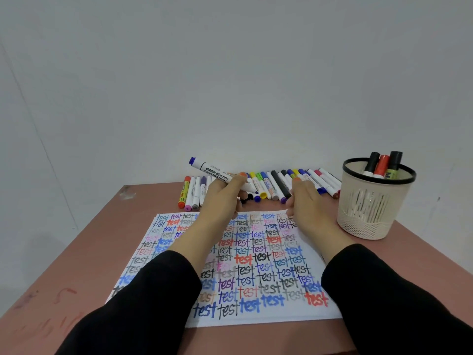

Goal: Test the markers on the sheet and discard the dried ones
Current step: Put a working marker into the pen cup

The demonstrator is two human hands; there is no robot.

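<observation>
My left hand [222, 198] grips a white whiteboard marker [212, 170] with a blue end; it is lifted off the table and points up to the left. My right hand [305, 201] hovers over the far right edge of the sheet with its fingers curled; what it holds, if anything, is hidden. The white sheet [256, 260] lies in front of me, covered with the word "test" in many colours. A row of several markers [271, 184] lies beyond the sheet along the table's back edge.
A beige mesh cup [371, 213] with a black rim stands at the right and holds three markers [382, 165]. The brown table [84, 252] meets a grey wall at the back. Faint ink stains mark the table's near left.
</observation>
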